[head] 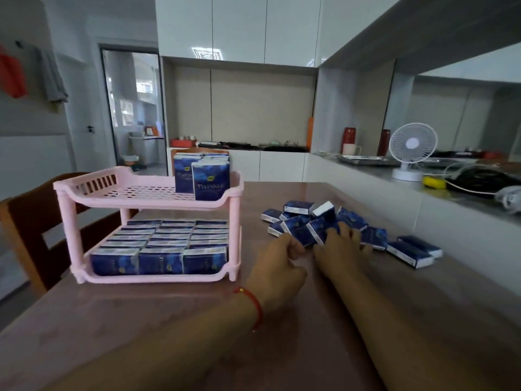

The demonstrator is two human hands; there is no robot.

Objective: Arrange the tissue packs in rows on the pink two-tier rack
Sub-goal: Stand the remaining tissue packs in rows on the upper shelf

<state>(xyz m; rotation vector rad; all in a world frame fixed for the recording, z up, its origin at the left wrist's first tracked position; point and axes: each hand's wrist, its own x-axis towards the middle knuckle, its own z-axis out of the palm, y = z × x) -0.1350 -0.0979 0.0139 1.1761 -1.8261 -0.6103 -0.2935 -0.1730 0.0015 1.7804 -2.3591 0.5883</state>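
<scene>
Pink two-tier rack (pixel 84 190), set on table (pixel 141 320): lower tier filled with blue tissue packs (pixel 160 261) in three rows; upper tier occupied at right end by upright packs (pixel 210 180). Loose pile (pixel 324 221) is laid right of rack. Left hand (pixel 277 266) curled at pile edge, grasp unclear; right hand (pixel 342 251) spread over pile.

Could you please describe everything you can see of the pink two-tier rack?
The pink two-tier rack looks like moulded plastic, with perforated shelves, slotted end walls and round corner posts. It stands upright on the brown table. Its lower tier is filled with rows of blue tissue packs; the upper tier holds a few upright packs at its right end.
</scene>
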